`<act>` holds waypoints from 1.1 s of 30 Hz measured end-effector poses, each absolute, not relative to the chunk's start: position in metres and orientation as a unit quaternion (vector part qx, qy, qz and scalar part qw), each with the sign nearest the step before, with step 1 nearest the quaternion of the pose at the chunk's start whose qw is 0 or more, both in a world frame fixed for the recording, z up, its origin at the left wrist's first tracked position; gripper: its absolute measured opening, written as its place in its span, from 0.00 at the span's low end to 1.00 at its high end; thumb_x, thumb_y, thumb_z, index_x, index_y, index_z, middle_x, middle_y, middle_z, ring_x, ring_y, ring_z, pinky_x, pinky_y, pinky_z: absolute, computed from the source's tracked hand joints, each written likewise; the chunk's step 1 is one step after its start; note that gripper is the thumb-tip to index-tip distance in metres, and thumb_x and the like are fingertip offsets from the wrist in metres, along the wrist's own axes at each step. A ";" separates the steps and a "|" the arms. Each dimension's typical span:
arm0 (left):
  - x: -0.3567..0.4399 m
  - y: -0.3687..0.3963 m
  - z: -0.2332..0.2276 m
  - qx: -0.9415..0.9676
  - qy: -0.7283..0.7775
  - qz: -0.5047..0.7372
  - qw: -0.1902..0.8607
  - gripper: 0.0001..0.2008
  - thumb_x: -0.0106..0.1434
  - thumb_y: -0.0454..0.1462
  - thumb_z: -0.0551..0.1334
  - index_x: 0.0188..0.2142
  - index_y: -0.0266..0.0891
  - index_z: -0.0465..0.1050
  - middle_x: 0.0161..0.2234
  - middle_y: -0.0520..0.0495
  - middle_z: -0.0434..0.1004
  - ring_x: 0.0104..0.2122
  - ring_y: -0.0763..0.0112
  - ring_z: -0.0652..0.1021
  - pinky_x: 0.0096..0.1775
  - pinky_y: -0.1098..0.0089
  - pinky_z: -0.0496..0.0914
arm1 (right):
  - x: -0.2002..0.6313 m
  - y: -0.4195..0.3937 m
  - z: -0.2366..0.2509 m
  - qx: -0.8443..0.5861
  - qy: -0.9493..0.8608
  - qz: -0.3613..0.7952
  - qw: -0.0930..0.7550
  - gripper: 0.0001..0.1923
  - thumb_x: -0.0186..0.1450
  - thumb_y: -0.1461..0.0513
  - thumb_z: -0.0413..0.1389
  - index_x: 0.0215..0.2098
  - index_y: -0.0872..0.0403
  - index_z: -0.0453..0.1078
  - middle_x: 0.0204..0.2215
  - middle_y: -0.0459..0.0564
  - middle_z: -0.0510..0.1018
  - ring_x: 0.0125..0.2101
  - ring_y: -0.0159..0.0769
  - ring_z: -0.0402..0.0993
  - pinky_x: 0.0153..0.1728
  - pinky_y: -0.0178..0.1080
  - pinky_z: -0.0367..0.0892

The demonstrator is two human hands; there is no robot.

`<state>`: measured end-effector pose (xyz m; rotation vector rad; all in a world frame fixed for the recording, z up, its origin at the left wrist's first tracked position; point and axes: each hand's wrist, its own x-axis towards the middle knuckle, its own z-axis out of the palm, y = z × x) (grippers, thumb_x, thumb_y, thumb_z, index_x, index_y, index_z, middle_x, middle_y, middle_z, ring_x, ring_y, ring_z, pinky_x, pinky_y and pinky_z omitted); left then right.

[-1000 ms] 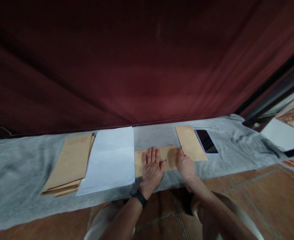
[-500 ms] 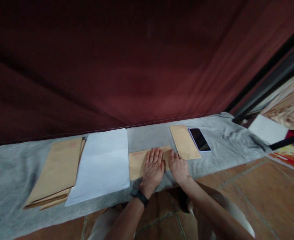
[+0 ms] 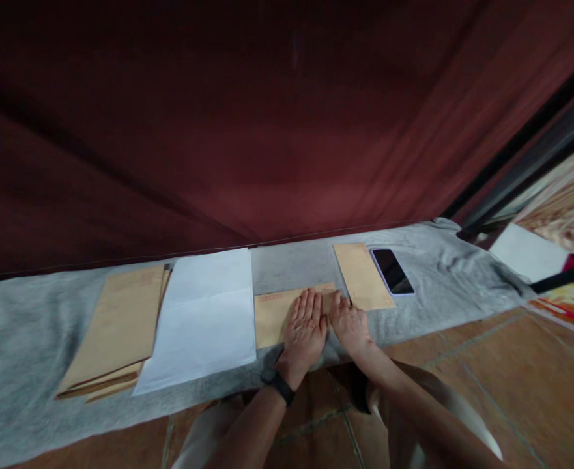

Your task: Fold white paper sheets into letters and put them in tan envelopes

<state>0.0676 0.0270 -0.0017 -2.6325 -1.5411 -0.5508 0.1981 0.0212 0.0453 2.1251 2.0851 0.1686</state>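
Observation:
A brown envelope (image 3: 270,316) lies flat on the grey cloth (image 3: 17,326) in front of me. My left hand (image 3: 306,332), with a black band on its wrist, presses palm-down on the envelope's right half, fingers together. My right hand (image 3: 349,326) rests on the envelope's right end, right beside the left hand, fingers bent down onto the paper. Neither hand lifts anything off the cloth.
A stack of brown envelopes (image 3: 115,326) lies at the left, with white paper sheets (image 3: 203,319) beside it. Another brown envelope (image 3: 362,275) and a dark phone (image 3: 392,271) lie to the right. A dark red curtain (image 3: 267,130) hangs behind. Tiled floor (image 3: 487,378) below.
My right hand has slid left along the envelope until it lies next to my left hand. The left hand shifted slightly right on the envelope. My view swung a little.

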 end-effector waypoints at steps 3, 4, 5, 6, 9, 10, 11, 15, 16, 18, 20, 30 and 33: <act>0.056 0.032 -0.003 -0.816 -0.548 -0.182 0.031 0.27 0.72 0.38 0.48 0.67 0.30 0.56 0.69 0.37 0.55 0.69 0.58 0.56 0.67 0.54 0.56 | 0.199 0.022 0.044 0.709 0.697 0.065 0.087 0.25 0.69 0.71 0.43 0.64 0.67 0.57 0.43 0.68 0.78 0.39 0.44 0.80 0.34 0.39 0.74; 0.052 0.034 -0.004 -0.809 -0.557 -0.184 0.034 0.27 0.72 0.38 0.49 0.67 0.30 0.56 0.69 0.36 0.55 0.69 0.58 0.56 0.67 0.54 0.56 | 0.199 0.022 0.043 0.711 0.695 0.062 0.087 0.25 0.69 0.72 0.42 0.64 0.68 0.58 0.43 0.68 0.78 0.38 0.44 0.80 0.34 0.39 0.74; 0.048 0.035 -0.004 -0.804 -0.563 -0.187 0.035 0.27 0.71 0.38 0.49 0.67 0.30 0.56 0.68 0.36 0.56 0.69 0.58 0.56 0.67 0.53 0.56 | 0.200 0.022 0.043 0.713 0.693 0.058 0.086 0.25 0.69 0.72 0.42 0.64 0.68 0.58 0.43 0.68 0.78 0.37 0.44 0.81 0.33 0.39 0.74; 0.044 0.035 -0.004 -0.801 -0.567 -0.189 0.036 0.27 0.71 0.39 0.49 0.67 0.30 0.56 0.68 0.35 0.56 0.69 0.57 0.56 0.67 0.53 0.55 | 0.200 0.022 0.042 0.715 0.693 0.053 0.083 0.25 0.69 0.72 0.42 0.64 0.68 0.58 0.43 0.68 0.78 0.37 0.44 0.81 0.33 0.39 0.74; 0.035 0.034 -0.002 -0.788 -0.583 -0.193 0.038 0.30 0.71 0.42 0.50 0.67 0.26 0.55 0.68 0.31 0.56 0.69 0.55 0.54 0.67 0.52 0.55 | 0.202 0.022 0.040 0.712 0.697 0.043 0.071 0.26 0.68 0.73 0.43 0.64 0.69 0.58 0.44 0.69 0.78 0.37 0.44 0.81 0.33 0.39 0.74; 0.034 0.033 -0.001 -0.783 -0.590 -0.192 0.038 0.31 0.71 0.43 0.50 0.67 0.25 0.54 0.68 0.29 0.55 0.69 0.54 0.54 0.67 0.51 0.55 | 0.203 0.021 0.039 0.711 0.699 0.039 0.066 0.26 0.68 0.73 0.43 0.64 0.69 0.57 0.45 0.70 0.77 0.38 0.44 0.81 0.33 0.40 0.74; 0.034 0.032 -0.001 -0.779 -0.596 -0.189 0.038 0.32 0.71 0.44 0.50 0.67 0.23 0.54 0.68 0.27 0.55 0.69 0.53 0.54 0.67 0.51 0.55 | 0.204 0.021 0.038 0.710 0.701 0.035 0.061 0.27 0.68 0.73 0.44 0.65 0.69 0.57 0.45 0.70 0.77 0.39 0.45 0.80 0.34 0.40 0.74; 0.038 0.027 0.003 -0.757 -0.628 -0.176 0.046 0.33 0.71 0.46 0.49 0.67 0.24 0.54 0.68 0.27 0.54 0.69 0.49 0.54 0.67 0.42 0.48 | 0.209 0.019 0.034 0.708 0.704 0.025 0.051 0.27 0.68 0.72 0.44 0.65 0.67 0.56 0.47 0.69 0.77 0.40 0.44 0.80 0.35 0.39 0.74; 0.040 0.026 0.003 -0.748 -0.638 -0.175 0.049 0.32 0.71 0.46 0.48 0.68 0.25 0.53 0.68 0.27 0.54 0.69 0.48 0.54 0.66 0.39 0.45 | 0.210 0.019 0.033 0.708 0.704 0.024 0.050 0.27 0.68 0.72 0.44 0.66 0.67 0.56 0.47 0.69 0.77 0.40 0.44 0.80 0.35 0.39 0.74; 0.043 0.025 0.002 -0.733 -0.656 -0.171 0.052 0.32 0.72 0.45 0.48 0.68 0.26 0.53 0.68 0.27 0.54 0.69 0.47 0.53 0.65 0.34 0.41 | 0.211 0.019 0.031 0.709 0.703 0.023 0.047 0.28 0.68 0.72 0.44 0.66 0.67 0.56 0.47 0.69 0.77 0.40 0.45 0.80 0.34 0.40 0.74; 0.046 0.027 0.001 -0.736 -0.655 -0.164 0.047 0.31 0.71 0.43 0.47 0.67 0.25 0.54 0.68 0.27 0.53 0.69 0.47 0.53 0.65 0.35 0.41 | 0.211 0.019 0.030 0.711 0.702 0.020 0.042 0.28 0.67 0.72 0.44 0.66 0.67 0.56 0.47 0.69 0.76 0.40 0.45 0.80 0.34 0.40 0.74; 0.065 0.038 0.007 -0.821 -0.555 -0.132 -0.018 0.28 0.71 0.38 0.46 0.69 0.34 0.54 0.70 0.43 0.54 0.70 0.61 0.54 0.69 0.53 0.50 | 0.218 0.018 0.038 0.735 0.676 -0.042 -0.017 0.22 0.72 0.68 0.41 0.62 0.62 0.62 0.44 0.64 0.80 0.39 0.43 0.81 0.36 0.39 0.72; 0.072 0.037 0.009 -0.835 -0.533 -0.133 -0.024 0.28 0.71 0.39 0.47 0.69 0.38 0.55 0.70 0.47 0.54 0.70 0.62 0.53 0.69 0.54 0.49 | 0.222 0.020 0.040 0.752 0.651 -0.092 -0.060 0.19 0.74 0.64 0.43 0.59 0.59 0.65 0.41 0.60 0.81 0.39 0.42 0.81 0.36 0.38 0.71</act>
